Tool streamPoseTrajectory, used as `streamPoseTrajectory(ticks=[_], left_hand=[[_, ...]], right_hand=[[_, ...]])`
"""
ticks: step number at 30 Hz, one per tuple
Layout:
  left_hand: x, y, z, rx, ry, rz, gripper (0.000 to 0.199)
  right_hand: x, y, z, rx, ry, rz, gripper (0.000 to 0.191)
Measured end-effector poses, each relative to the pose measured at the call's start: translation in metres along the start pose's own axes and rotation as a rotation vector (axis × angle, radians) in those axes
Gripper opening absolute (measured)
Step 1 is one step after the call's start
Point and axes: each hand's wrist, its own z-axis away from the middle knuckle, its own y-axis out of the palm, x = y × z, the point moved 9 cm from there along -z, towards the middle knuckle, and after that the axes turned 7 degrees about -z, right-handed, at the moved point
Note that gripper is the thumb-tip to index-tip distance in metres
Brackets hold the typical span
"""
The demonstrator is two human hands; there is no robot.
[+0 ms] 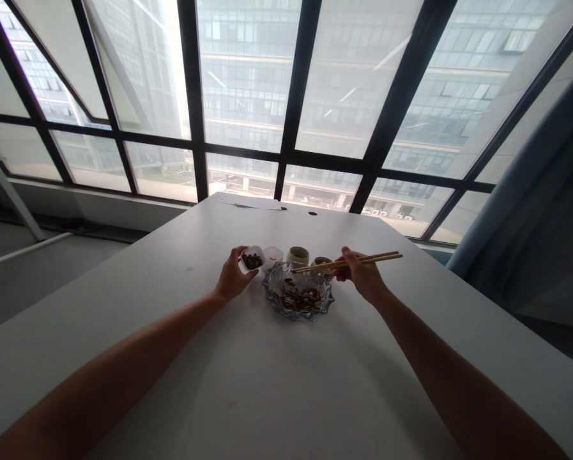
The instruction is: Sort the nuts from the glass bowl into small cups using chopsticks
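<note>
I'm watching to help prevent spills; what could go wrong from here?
The left hand holds the small cup tipped, so its dark pieces could slide out. The chopsticks in the right hand reach over the glass bowl and might drop anything they grip. They also pass close to the containers behind it, so a sideways sweep might knock one.
</note>
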Motion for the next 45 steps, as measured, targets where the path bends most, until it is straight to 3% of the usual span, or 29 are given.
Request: streamPoseTrajectory(ticks=[8,12,15,18,23,25,27,31,34,37,42,45], left_hand=[[-0.002,-0.001,0.001,-0.018,0.015,0.054,0.061],[0.002,0.000,0.001,-0.003,-0.064,0.026,0.065],[0.002,0.000,0.001,0.001,-0.084,-0.012,0.067],[-0.002,0.000,0.001,0.003,-0.052,-0.028,0.067],[-0.011,-0.001,0.001,-0.011,0.035,-0.020,0.065],[-0.013,-0.002,0.002,-0.016,0.054,-0.012,0.064],[-0.014,-0.002,0.002,-0.019,0.059,-0.010,0.063],[-0.013,-0.001,0.002,-0.016,0.047,-0.027,0.065],[-0.008,-0.001,0.002,-0.015,0.011,-0.067,0.067],[-0.002,-0.003,0.001,-0.014,-0.042,-0.139,0.068],[0.003,-0.002,0.001,0.023,-0.106,-0.192,0.069],[0.005,-0.001,0.001,0.051,-0.130,-0.212,0.070]], right_hand=[[-0.010,-0.010,-0.007,-0.028,0.041,-0.049,0.054],[0.012,-0.005,0.004,-0.087,-0.076,-0.058,0.053],[0.044,0.016,0.023,-0.058,-0.281,0.014,0.051],[0.061,0.052,0.037,0.076,-0.368,0.090,0.047],[0.063,0.099,0.035,0.219,-0.406,0.195,0.048],[0.059,0.107,0.030,0.274,-0.385,0.242,0.048],[0.058,0.099,0.025,0.230,-0.360,0.205,0.052],[0.059,0.055,0.024,0.042,-0.283,0.087,0.061],[0.050,0.040,0.029,0.095,-0.179,0.123,0.063],[0.040,0.037,0.037,0.187,-0.099,0.150,0.063],[0.028,0.052,0.048,0.358,-0.034,0.169,0.060],[0.029,0.049,0.047,0.330,-0.068,0.155,0.059]])
